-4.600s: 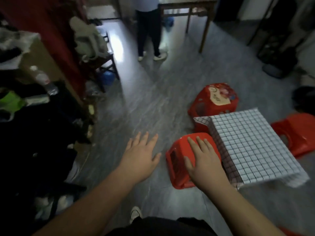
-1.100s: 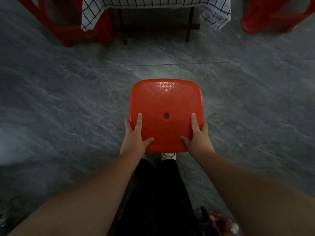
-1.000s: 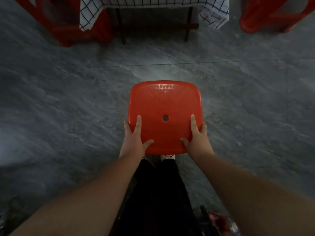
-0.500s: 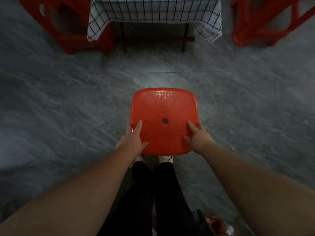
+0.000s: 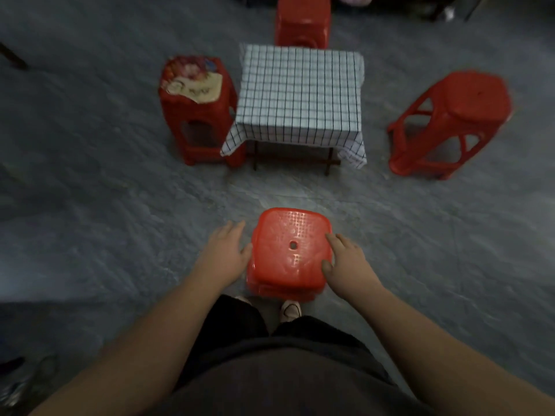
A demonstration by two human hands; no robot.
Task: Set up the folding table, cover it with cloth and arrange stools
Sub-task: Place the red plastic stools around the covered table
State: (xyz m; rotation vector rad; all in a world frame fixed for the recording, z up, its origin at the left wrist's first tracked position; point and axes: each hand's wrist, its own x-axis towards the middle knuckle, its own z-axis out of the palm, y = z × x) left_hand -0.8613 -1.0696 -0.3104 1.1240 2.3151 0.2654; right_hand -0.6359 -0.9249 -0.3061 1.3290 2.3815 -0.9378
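Note:
A red plastic stool (image 5: 291, 247) with a small hole in its seat stands on the grey floor just in front of my feet. My left hand (image 5: 225, 253) is beside its left edge with fingers spread; only the thumb is near the rim. My right hand (image 5: 345, 259) lies flat against the seat's right edge, thumb and forefinger touching the top, not wrapped around it. Ahead stands the small folding table (image 5: 329, 163), covered by a white checked cloth (image 5: 300, 94).
Three more red stools ring the table: one with a flower-printed seat (image 5: 195, 103) on its left, one (image 5: 450, 121) on its right, one (image 5: 303, 19) behind it. Open floor lies between my stool and the table. Dark clutter sits at the far top edge.
My view has risen and pulled back, so the whole table and three stools now show. Both hands have loosened from gripping the stool's sides; the left has come off.

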